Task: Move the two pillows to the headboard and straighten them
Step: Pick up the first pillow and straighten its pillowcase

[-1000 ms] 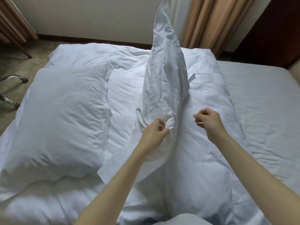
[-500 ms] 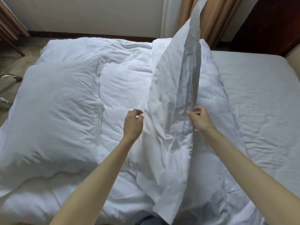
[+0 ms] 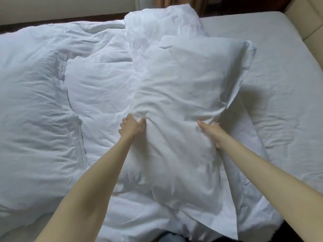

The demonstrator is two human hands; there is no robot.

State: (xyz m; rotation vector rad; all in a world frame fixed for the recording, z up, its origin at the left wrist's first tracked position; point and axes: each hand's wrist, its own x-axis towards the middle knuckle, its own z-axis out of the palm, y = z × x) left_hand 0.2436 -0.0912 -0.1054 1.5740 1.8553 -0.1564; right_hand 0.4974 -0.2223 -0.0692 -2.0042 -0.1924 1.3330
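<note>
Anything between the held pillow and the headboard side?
Nothing visible. Both hands, left hand and right hand, grip the pillow. Right of it lies only bare sheet up to the beige headboard. The second pillow sits on the opposite side.

Both bare forearms extended forward, left hand (image 3: pixel 132 126) clenched with knuckles up, right hand (image 3: pixel 212 132) closed, thumb pointing forward.
</note>
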